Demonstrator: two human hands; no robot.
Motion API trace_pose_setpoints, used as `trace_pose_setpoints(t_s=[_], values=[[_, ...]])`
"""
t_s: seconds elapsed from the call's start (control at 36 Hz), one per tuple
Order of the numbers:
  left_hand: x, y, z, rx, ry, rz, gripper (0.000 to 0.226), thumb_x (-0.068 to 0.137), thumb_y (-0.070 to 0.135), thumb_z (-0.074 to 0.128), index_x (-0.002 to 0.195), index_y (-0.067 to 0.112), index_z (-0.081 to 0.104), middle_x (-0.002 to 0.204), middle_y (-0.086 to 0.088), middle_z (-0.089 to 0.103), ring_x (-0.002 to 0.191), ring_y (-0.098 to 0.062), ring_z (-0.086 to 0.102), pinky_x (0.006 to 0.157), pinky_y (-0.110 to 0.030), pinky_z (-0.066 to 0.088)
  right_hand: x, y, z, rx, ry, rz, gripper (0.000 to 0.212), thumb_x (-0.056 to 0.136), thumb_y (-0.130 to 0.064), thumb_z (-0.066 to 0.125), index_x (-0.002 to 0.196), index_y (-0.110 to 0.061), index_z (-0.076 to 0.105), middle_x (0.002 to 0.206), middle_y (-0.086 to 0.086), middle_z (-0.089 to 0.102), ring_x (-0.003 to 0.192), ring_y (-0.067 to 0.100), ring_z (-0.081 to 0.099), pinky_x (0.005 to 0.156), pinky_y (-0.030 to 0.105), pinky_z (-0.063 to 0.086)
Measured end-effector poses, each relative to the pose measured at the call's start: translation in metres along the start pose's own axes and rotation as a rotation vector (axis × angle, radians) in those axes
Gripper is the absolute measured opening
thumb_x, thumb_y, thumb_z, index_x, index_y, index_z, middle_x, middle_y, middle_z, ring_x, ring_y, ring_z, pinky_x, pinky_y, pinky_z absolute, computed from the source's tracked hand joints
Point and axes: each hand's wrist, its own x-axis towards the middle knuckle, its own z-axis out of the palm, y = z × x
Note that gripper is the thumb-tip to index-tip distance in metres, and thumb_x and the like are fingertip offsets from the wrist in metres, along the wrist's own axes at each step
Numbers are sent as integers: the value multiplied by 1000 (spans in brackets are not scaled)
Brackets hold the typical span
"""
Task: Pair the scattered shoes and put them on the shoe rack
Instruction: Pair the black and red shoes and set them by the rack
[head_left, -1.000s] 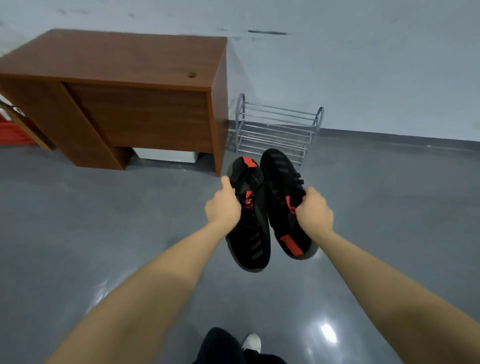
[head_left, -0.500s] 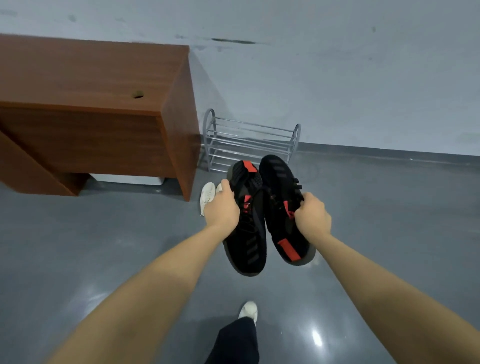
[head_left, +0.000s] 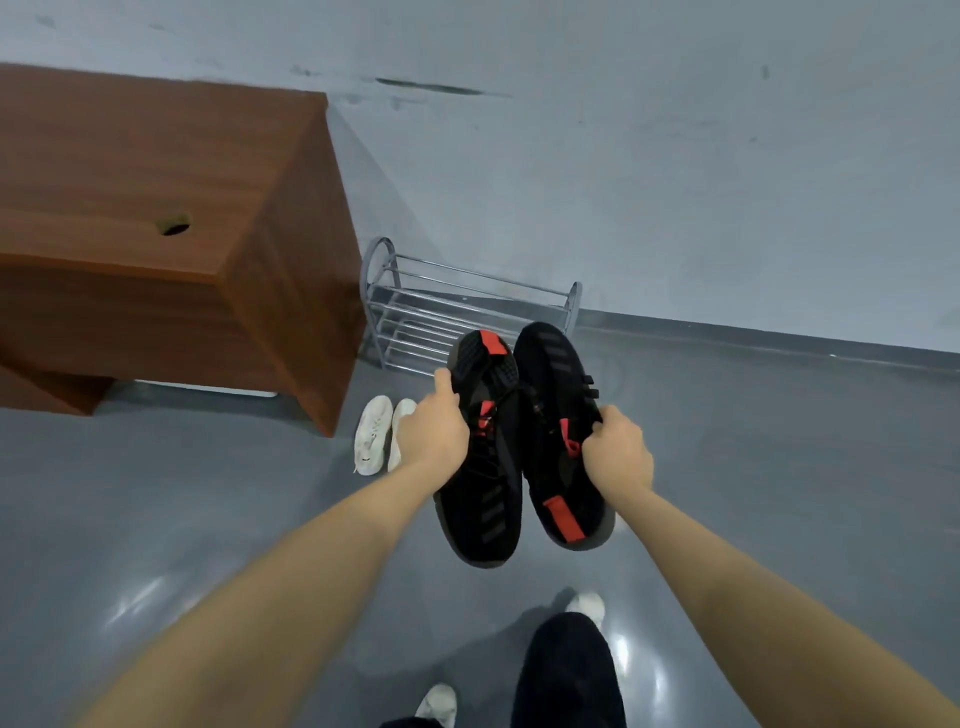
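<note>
Grey floor (head_left: 779, 467), black shoes (head_left: 550, 415) with three stripes, perhaps Adidas

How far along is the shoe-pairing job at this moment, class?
Done: nothing is shelved; the silver wire shoe rack holds no shoes. In hand: the left hand and right hand each grip one shoe of the black pair with red accents, carried side by side. Left: rack them, then the white pair of sneakers on the grey floor.
</note>
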Motion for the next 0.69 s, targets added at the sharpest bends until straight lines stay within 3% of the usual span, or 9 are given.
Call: trace_pose_setpoints(t_s=[0.19,0.33,0.47,0.58,0.69], values=[[57,65,39,-28,-71,-103,28,98,8,39,125,8,35,101,-15,65,82,-32,62,57,-35,36,93,26,-28,-24,-67,-11,20,89,-6,38,101,-8,54,88,7,56,79,31,55,68,35,40],[94,103,70,0,-39,-111,22,99,11,37,121,8,35,86,-11,57,71,-25,45,59,-36,35,154,47,-41,-49,-116,-6,21,89,-5,37,102,-8,53,87,7,55,74,28,52,64,33,38],[139,120,115,-57,-66,-120,22,99,16,38,120,11,37,83,-16,63,77,-35,60,62,-42,46,209,71,-30,-32,-167,25,21,88,-6,36,102,-10,52,88,8,54,75,29,51,63,33,36],[174,119,159,-91,-122,-142,14,99,15,35,113,13,36,84,-11,63,80,-31,56,62,-40,42,252,104,1,35,-178,67,17,90,-6,34,81,-12,46,78,6,51,72,28,48,55,31,32],[211,106,222,-122,-148,-142,17,101,23,35,115,16,42,98,-6,54,93,-31,55,71,-40,42,297,146,51,135,-169,91,32,92,-3,35,64,-18,33,66,2,44,67,24,42,59,33,32]])
